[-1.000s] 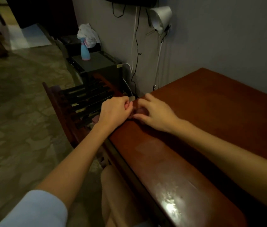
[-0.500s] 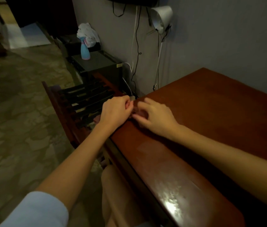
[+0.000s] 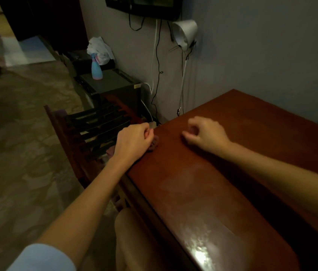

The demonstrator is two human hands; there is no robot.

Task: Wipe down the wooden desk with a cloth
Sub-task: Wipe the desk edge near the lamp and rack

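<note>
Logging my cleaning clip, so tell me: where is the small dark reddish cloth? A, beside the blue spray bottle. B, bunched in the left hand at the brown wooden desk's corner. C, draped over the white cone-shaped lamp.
B: the left hand grips the bunched dark reddish cloth at the far left corner of the brown wooden desk.

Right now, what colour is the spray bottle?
Light blue spray bottle, pinkish at the base; head view.

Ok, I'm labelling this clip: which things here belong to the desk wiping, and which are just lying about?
In the job: cloth, held in the left hand; wooden desk; right hand.
Just lying about: spray bottle, white bundle behind it, lamp, slatted chair, cables.
</note>
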